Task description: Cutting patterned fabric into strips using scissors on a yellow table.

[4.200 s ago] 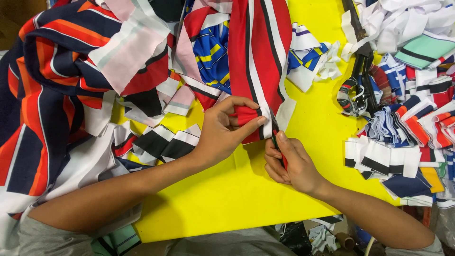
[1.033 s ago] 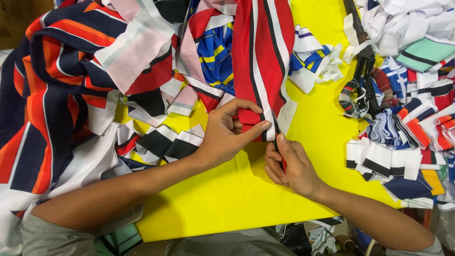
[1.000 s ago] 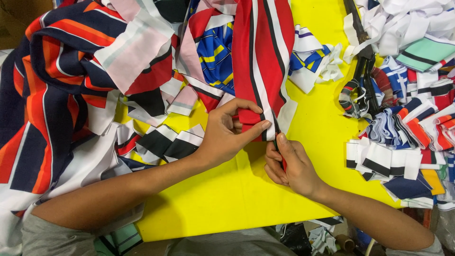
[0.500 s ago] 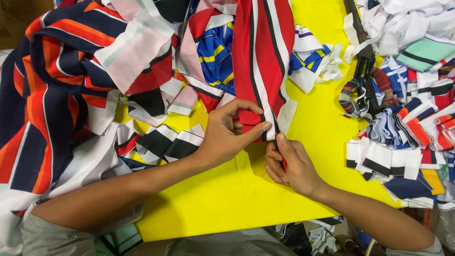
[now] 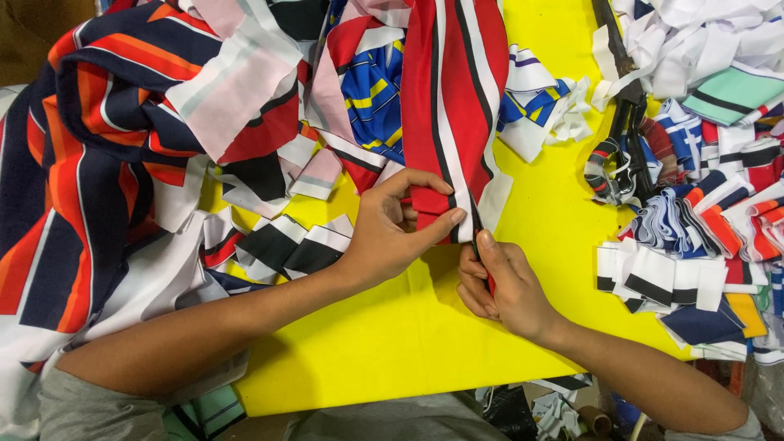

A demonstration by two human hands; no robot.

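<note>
Both hands (image 5: 392,233) (image 5: 502,282) pinch the red striped fabric strip (image 5: 453,106) (white-edged).

Red striped fabric strip (image 5: 453,98) — lengthwise on yellow table, near end folded

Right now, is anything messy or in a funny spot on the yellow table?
Yes. Black scissors lie half buried under white fabric scraps at the right, so they are easy to miss. Loose scraps are heaped everywhere.
</note>
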